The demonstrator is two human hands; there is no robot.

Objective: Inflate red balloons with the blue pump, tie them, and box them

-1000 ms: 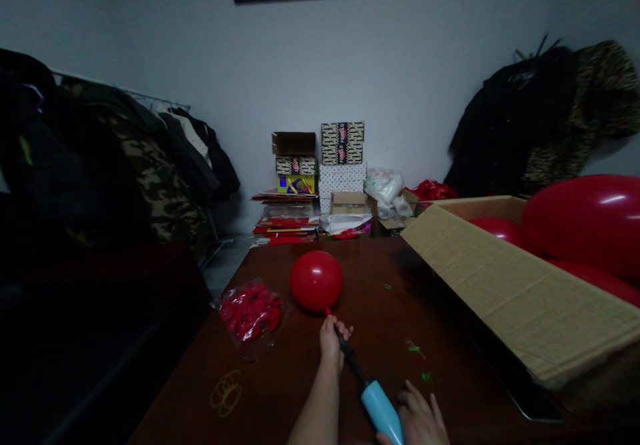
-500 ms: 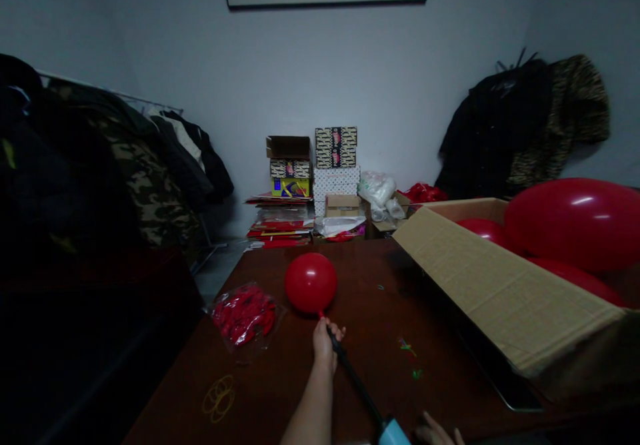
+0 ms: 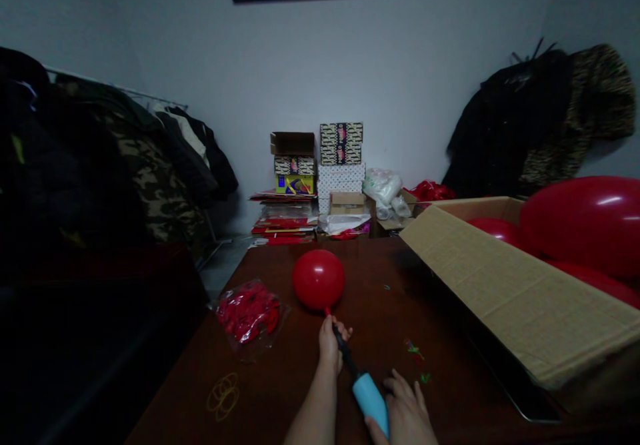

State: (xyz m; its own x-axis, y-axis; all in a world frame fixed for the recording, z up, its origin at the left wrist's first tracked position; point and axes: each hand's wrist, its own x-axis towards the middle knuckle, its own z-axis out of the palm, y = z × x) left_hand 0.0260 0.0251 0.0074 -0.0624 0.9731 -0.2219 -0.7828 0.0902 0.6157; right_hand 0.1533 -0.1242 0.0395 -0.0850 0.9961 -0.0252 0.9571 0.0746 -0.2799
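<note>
A partly inflated red balloon [image 3: 319,280] sits over the table, its neck on the black nozzle end of a hand balloon pump [image 3: 371,402]. My left hand [image 3: 333,342] is closed around the neck and the nozzle, pinching them together. Lower right, my right hand [image 3: 404,405] is at the pump's light blue barrel, thumb on one side and fingers along the other; its palm side is hidden. Left of the balloon lies a clear bag of uninflated red balloons [image 3: 250,315].
Yellowish rubber bands [image 3: 223,397] and small green scraps [image 3: 425,378] lie on the brown table [image 3: 280,385]. At right stands a cardboard box [image 3: 520,292] holding large red balloons [image 3: 585,225]. Stacked boxes [image 3: 341,144] are at the far end; coats [image 3: 155,172] hang left.
The blue barrel has slid up the black shaft toward my left hand, and my right hand has moved up and left with it. The view has shifted slightly.
</note>
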